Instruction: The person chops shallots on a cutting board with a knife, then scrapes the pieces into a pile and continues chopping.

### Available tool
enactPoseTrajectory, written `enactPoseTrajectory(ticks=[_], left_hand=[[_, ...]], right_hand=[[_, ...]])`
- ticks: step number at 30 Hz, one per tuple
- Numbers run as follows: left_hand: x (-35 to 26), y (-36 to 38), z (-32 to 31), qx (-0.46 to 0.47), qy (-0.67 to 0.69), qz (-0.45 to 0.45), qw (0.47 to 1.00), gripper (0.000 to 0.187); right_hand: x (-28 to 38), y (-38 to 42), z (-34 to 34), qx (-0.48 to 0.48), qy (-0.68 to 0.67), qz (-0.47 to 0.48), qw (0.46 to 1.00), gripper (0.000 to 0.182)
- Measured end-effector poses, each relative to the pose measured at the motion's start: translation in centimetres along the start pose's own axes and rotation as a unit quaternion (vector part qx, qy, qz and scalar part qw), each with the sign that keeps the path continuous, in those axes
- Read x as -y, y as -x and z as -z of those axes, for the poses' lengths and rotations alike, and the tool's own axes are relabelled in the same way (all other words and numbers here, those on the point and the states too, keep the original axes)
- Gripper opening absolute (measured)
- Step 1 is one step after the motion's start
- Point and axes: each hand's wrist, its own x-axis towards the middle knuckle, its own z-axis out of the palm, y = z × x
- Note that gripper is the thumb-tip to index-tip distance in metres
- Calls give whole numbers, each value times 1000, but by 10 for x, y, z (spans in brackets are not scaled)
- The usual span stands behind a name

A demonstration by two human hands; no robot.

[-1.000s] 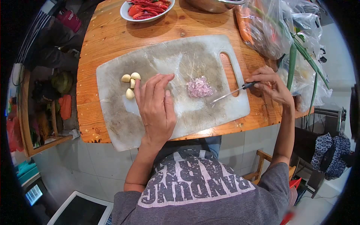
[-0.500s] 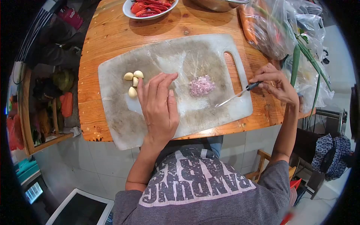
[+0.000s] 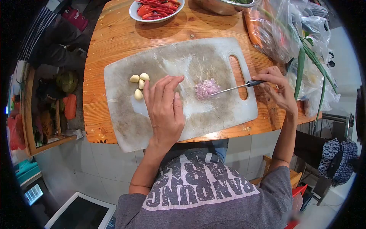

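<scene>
On the worn white cutting board, my left hand rests near the middle with its fingers apart and nothing in it. Several peeled garlic cloves sit just left of its fingertips. My right hand, past the board's right edge, holds a small knife by its black handle. The knife's thin blade points left, and its tip touches the lower right side of a pile of finely chopped purple-white pieces.
A white bowl of red chillies and tomatoes stands at the back, beside a metal bowl with greens. Plastic bags with carrots and long green stalks lie at the right of the wooden table.
The knife has swung up and left, so its tip now meets the chopped pile instead of lying below it. My left hand has hardly moved on the board.
</scene>
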Motion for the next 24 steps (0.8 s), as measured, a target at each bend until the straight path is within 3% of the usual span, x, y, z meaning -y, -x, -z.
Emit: enactPoseTrajectory(ticks=[7,10,18,24], left_hand=[[0,-6,18,61,-30,-12,998,52],[-2,-16,26,118,-58,-56,990,66],[14,-34,34,296,-166,-178,924,78],[29,-43,30,374,-116,-181,902,88]], right_hand=[[72,32,-37,-176,-61,-77,979,32],[98,43,-67,-227,24,-43,973,39],[122,46,-114,-259,2,-70,963,41],[122,48,-127,-270,24,-57,961,47]])
